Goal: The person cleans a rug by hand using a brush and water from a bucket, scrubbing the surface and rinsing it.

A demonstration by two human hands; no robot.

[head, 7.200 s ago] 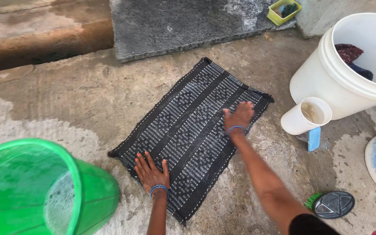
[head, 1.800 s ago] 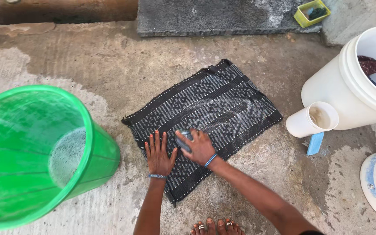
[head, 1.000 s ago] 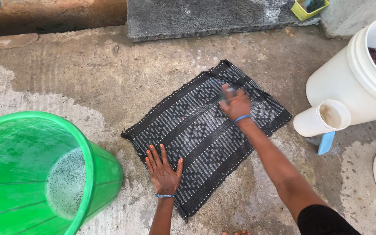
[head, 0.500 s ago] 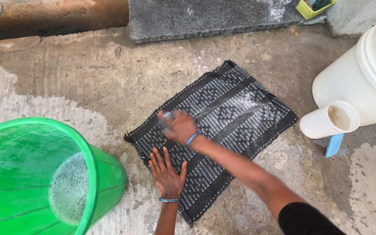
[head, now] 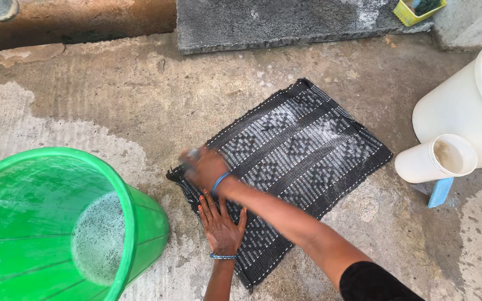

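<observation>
On wet concrete floor (head: 112, 111), splayed left hand (head: 221, 226) pins woven mat (head: 291, 161); right hand (head: 202, 166) blurred, fingers unclear.

Green bucket (head: 57, 223) crowding the mat (head: 297, 161) on its left, white bucket (head: 464, 122) and white cup (head: 433, 161) just right of the mat, bare concrete floor (head: 112, 100) open beyond the mat, stone slab (head: 285, 22) farther back.

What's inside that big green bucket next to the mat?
The green bucket holds foamy, soapy water pooled at the bottom, with wet streaks up the walls. The suds cover whatever might lie beneath them, so nothing more can be seen.
</observation>
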